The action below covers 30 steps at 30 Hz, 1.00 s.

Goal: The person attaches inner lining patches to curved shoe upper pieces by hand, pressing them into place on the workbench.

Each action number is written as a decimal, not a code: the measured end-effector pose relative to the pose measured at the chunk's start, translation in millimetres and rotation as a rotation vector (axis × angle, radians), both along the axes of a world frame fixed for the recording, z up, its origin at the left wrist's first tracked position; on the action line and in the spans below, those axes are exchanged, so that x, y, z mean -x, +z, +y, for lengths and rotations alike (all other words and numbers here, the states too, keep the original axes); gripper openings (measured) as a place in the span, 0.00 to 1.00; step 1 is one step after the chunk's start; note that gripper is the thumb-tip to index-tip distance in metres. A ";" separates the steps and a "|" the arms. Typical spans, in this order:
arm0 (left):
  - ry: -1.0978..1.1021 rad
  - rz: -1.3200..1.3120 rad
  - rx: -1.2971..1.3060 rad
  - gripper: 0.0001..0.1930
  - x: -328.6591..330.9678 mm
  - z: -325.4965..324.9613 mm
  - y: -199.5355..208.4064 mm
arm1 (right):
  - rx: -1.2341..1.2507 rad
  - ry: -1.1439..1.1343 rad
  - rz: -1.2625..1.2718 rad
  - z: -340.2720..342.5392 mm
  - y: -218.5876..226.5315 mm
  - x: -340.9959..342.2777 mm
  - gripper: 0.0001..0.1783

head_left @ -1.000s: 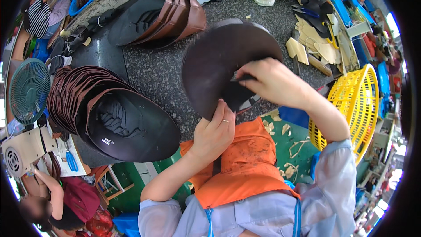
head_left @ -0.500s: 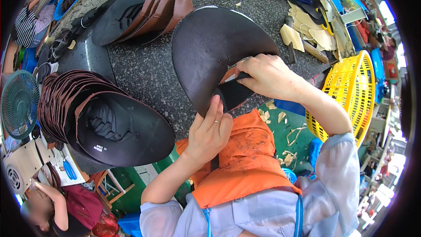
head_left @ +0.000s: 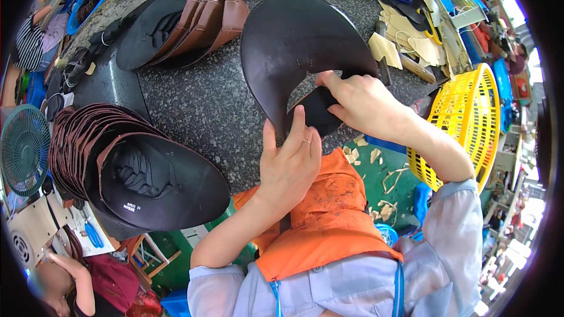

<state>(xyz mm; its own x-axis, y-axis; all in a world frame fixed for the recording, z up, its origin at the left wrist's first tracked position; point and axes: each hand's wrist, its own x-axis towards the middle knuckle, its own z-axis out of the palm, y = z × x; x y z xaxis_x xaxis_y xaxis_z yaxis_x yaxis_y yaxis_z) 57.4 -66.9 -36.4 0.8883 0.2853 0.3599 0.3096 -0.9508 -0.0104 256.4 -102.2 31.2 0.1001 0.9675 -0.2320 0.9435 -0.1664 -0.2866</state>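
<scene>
Near-black leather, smooth and faintly shiny, makes up the broad crescent-shaped piece (head_left: 294, 35) over the grey speckled stone bench (head_left: 194, 105), right in front of the seated worker; from where I stand, the two hands are apart from each other and both on its near side. The right hand (head_left: 367, 103) is clamped on the piece by its inner edge, fingers bent and thumb beside a black flap (head_left: 317, 110); the left hand (head_left: 288, 161), ringed on one finger, has its fingers spread at the piece's lower left end, though I cannot tell whether it pinches anything underneath.

To the left leans a thick stack of nested black shoe uppers with brown edges (head_left: 167, 182); beyond it lies a smaller stack of black-and-brown leather uppers (head_left: 194, 23). On the right are cream-coloured flat scraps (head_left: 405, 29), near a wooden-handled hammer (head_left: 417, 68); a yellow slatted plastic basket (head_left: 464, 123) stands past the right forearm; an orange stained cloth apron (head_left: 323, 217) covers the worker's lap.
</scene>
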 end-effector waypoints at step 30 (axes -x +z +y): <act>-0.098 0.137 0.217 0.13 -17.8 25.7 24.2 | -0.085 0.631 0.254 0.3 -4.9 -46.2 0.06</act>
